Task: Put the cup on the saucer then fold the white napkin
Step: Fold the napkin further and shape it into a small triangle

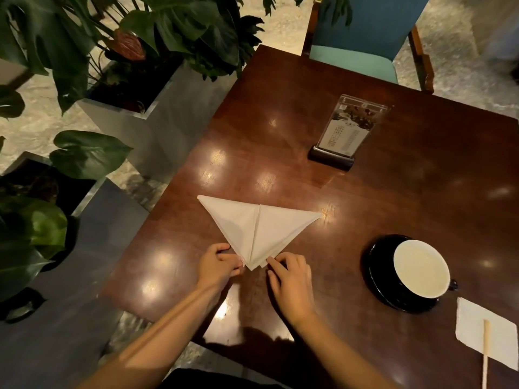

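Observation:
The white napkin [257, 230] lies on the dark wooden table [407, 197], folded into a downward-pointing triangle with a seam down its middle. My left hand [217, 263] pinches the lower tip from the left. My right hand [289, 272] holds the same tip from the right with its fingertips. A cup [420, 269], black outside and white inside, stands on the black saucer [376, 273] to the right of my hands.
A menu card stand [346, 133] is upright at the far middle of the table. A small white paper napkin [486, 336] with a wooden stick [485, 357] lies at the right edge. Potted plants [84, 51] line the left side. A teal chair [365, 37] stands beyond the table.

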Demonstrator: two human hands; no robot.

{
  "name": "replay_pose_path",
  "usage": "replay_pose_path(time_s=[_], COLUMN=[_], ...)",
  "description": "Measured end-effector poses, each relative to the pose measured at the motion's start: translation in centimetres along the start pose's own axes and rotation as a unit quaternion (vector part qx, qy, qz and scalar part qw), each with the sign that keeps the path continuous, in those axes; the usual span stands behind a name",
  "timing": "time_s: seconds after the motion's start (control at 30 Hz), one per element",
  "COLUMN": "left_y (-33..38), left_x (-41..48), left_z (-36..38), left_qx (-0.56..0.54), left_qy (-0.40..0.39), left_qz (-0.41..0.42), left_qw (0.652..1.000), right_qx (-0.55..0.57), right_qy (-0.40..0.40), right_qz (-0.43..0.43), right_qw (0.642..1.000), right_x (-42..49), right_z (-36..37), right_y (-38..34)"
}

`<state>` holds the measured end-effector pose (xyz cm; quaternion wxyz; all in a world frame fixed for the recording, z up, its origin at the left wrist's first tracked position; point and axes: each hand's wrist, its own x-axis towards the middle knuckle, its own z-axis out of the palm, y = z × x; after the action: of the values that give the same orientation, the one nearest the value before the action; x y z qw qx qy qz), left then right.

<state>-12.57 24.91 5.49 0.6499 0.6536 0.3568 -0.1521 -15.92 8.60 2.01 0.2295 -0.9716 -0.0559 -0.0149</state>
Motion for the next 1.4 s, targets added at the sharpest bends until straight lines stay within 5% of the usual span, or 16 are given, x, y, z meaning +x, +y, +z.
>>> replay_pose_path(time_s=[0.5, 0.63, 0.7, 0.83, 0.97, 1.2, 1.4], left_y=[-0.9, -0.9, -1.2, -3.5, -5.5, -5.8, -6.7], left_x=[-0.6, -0.4, -0.5, -0.7, -0.3, 0.1, 1.8], left_z=[1.2, 1.2, 1.1, 1.7, 2.8, 2.8, 2.3], left_qx=[0.029, 0.123, 0.211, 0.367, 0.387, 0.456, 0.483], left_qy=[0.032, 0.055, 0.084, 0.044, 0.062, 0.08, 0.052], left_qz=[0.011, 0.071, 0.189, 0.405, 0.42, 0.47, 0.533], left_qw=[0.999, 0.988, 0.955, 0.836, 0.818, 0.752, 0.692], right_qx=[-0.007, 0.01, 0.05, 0.12, 0.106, -0.055, -0.128], right_qy=[-0.052, -0.049, -0.024, 0.052, 0.03, -0.177, -0.204], right_qz=[-0.032, -0.036, -0.038, 0.039, 0.06, -0.127, -0.13], right_qw=[0.998, 0.998, 0.998, 0.991, 0.992, 0.974, 0.962], right_x=[-0.9, -0.8, -0.6, 1.8, 6.1, 8.2, 7.9], right_z=[0.3, 0.2, -0.4, -2.6, -3.9, -0.5, 0.8], right_y=[0.1, 0.1, 0.8, 2.0, 2.6, 0.0, 1.3])
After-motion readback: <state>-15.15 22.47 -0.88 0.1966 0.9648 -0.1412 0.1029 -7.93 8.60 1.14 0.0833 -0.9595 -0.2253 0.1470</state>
